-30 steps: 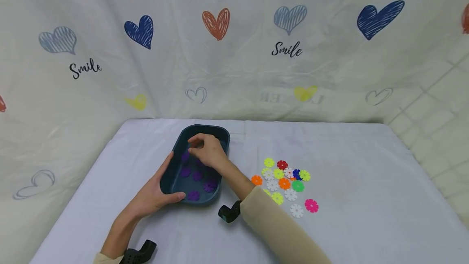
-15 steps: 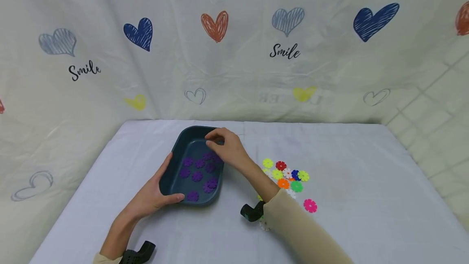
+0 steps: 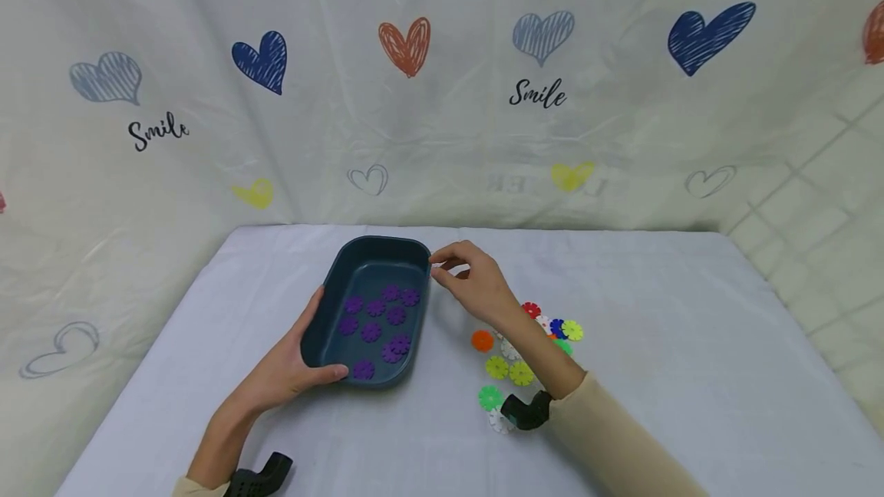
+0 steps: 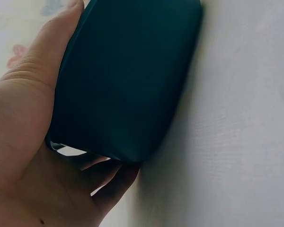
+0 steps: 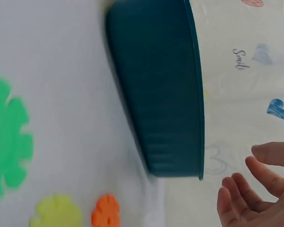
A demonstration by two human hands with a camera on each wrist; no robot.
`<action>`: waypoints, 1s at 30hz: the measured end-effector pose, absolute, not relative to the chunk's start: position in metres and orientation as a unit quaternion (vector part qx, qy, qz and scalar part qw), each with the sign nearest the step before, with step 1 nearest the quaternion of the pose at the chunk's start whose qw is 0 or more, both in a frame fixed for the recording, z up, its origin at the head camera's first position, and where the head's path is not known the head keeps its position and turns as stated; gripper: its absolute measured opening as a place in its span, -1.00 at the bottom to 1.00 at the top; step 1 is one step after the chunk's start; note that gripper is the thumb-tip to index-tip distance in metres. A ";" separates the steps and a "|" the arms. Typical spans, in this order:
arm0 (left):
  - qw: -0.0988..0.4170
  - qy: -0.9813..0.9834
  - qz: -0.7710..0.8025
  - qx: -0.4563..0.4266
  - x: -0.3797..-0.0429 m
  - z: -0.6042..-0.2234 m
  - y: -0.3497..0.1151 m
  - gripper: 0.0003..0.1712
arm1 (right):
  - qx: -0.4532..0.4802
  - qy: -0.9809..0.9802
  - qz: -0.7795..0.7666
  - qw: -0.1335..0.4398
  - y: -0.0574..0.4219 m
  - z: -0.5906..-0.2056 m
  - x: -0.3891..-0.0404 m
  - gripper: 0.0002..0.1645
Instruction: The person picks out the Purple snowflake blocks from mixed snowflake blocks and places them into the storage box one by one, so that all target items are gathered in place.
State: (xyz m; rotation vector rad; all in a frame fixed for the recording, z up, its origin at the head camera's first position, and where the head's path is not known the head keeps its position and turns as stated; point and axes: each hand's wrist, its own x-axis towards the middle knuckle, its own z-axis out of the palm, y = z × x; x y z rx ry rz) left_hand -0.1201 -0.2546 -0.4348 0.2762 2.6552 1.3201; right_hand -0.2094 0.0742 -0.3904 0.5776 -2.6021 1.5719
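A dark teal plastic tray [image 3: 366,251] sits on the table's left half with several purple notched snowflake discs [image 3: 371,331] lying in it. My left hand [image 3: 279,370] grips its near left corner, thumb along the rim and fingers round the side. In the left wrist view that thumb [image 4: 42,52] presses one side of the tray wall [image 4: 128,71] while the fingers curl below. Just right of the far right rim, my right hand [image 3: 476,282] is raised with loosely bent fingers. The right wrist view shows these fingers [image 5: 267,177] apart and holding nothing, beside the tray [image 5: 156,94].
Right of the tray, under and around my right forearm, lie loose snowflake discs, among them orange [image 3: 483,340], yellow [image 3: 496,367], green [image 3: 490,397] and red [image 3: 531,310] ones. A white cloth [image 3: 691,328] covers the table. Behind it hangs a heart-printed curtain [image 3: 456,129].
My right hand has moved right, from over the tray's inside to outside its right rim, uncovering the purple discs. Its forearm now overlaps other loose discs. My left hand has kept its grip.
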 end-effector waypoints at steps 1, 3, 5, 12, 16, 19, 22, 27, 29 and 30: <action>0.081 0.889 0.441 0.093 -0.120 -0.435 -0.255 0.49 | 0.185 -0.844 0.503 0.027 0.079 -0.390 -0.208 -0.76; 0.081 0.889 0.440 0.095 -0.120 -0.435 -0.255 0.49 | 0.182 -0.849 0.494 0.032 0.089 -0.388 -0.206 -0.74; 0.082 0.889 0.441 0.095 -0.120 -0.435 -0.255 0.50 | 0.176 -0.853 0.490 0.035 0.099 -0.387 -0.204 -0.74; 0.081 0.893 0.432 0.096 -0.117 -0.432 -0.254 0.50 | 0.155 -0.866 0.474 0.032 0.130 -0.385 -0.199 -0.73; 0.070 0.900 0.419 0.102 -0.118 -0.430 -0.253 0.49 | 0.144 -0.874 0.463 0.038 0.144 -0.389 -0.198 -0.70; 0.063 0.903 0.411 0.107 -0.120 -0.429 -0.252 0.49 | 0.140 -0.877 0.458 0.044 0.152 -0.390 -0.197 -0.68; 0.063 0.906 0.405 0.109 -0.121 -0.428 -0.252 0.50 | 0.144 -0.878 0.454 0.049 0.158 -0.392 -0.196 -0.70; 0.079 0.912 0.390 0.097 -0.121 -0.422 -0.252 0.40 | 0.143 -0.886 0.436 0.062 0.165 -0.395 -0.194 -0.76; 0.079 0.920 0.375 0.086 -0.120 -0.419 -0.252 0.33 | 0.143 -0.891 0.425 0.071 0.169 -0.396 -0.193 -0.76; 0.075 0.925 0.364 0.080 -0.121 -0.417 -0.251 0.31 | 0.141 -0.894 0.419 0.075 0.170 -0.396 -0.192 -0.75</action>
